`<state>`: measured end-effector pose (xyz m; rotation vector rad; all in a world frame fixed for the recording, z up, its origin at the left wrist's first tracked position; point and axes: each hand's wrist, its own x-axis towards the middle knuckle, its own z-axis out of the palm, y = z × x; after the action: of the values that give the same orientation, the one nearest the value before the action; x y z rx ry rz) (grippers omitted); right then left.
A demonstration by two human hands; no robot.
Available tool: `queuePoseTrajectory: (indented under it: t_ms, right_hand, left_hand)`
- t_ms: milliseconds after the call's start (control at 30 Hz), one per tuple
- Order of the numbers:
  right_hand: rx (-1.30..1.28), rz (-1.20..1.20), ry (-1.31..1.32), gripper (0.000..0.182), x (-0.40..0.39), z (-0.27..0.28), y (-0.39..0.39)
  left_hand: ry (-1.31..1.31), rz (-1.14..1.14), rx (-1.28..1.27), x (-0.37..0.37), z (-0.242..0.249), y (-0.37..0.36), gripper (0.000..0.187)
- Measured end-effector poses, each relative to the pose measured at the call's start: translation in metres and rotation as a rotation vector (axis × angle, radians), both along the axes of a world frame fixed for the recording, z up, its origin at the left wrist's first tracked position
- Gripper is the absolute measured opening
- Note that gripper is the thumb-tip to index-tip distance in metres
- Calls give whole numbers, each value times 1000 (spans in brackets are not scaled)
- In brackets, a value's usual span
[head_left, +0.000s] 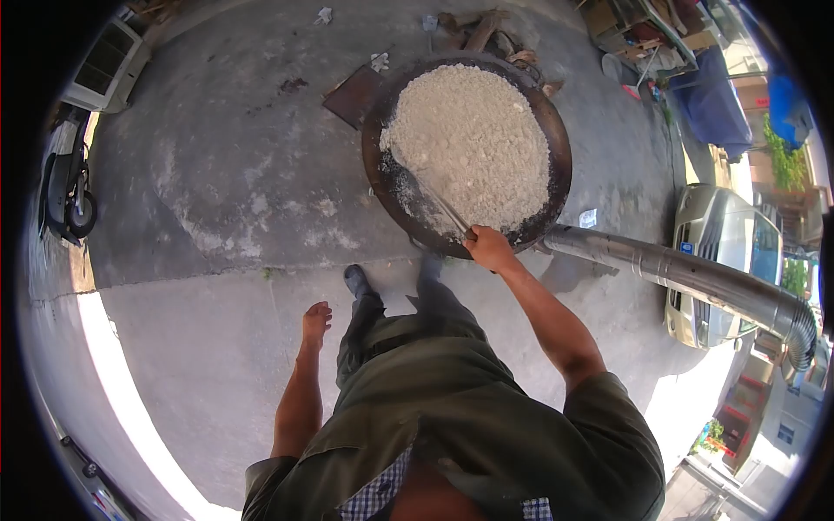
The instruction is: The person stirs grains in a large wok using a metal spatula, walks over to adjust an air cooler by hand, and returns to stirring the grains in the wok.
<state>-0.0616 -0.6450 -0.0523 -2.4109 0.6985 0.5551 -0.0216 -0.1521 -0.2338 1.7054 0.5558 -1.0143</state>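
Note:
A large dark wok [375, 178] stands before me, heaped with a pale, crumbly, grainy mass [473, 130]. My right hand [491, 249] is wrapped around the end of a long-handled spatula [447, 208] at the wok's near rim. The metal handle slants forward and left, and its blade reaches in under the near left edge of the heap, partly hidden there. Dark bare metal with scattered crumbs shows around the blade. Away from the wok, my left hand [318, 321] hangs beside my left leg, fingers loosely bent and nothing in them.
A wide metal pipe [669, 265] runs from the wok's right side toward a parked car [717, 260]. Beyond the rim lie wood pieces [482, 30], and a flat brown plate [354, 97] sits at its left. A motorbike [74, 191] stands far left on the concrete floor [217, 174].

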Motion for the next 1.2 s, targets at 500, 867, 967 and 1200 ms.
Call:
queuePoseTrajectory:
  t_ms: [500, 867, 967, 1200]
  right_hand:
    - [1130, -1140, -518, 13, 78, -35, 59]
    - [2284, -1231, -686, 42, -86, 4, 96]
    - [2225, -1114, -709, 43, -77, 12, 99]
    - [1951, -1201, -376, 44, -28, -51, 157]
  left_hand:
    - [35, 68, 186, -34, 28, 91, 42]
    - [-107, -253, 69, 18, 11, 82, 33]
    - [-358, -475, -6, 30, 42, 85, 33]
    - [-633, -1225, 107, 47, 242, 96, 72]
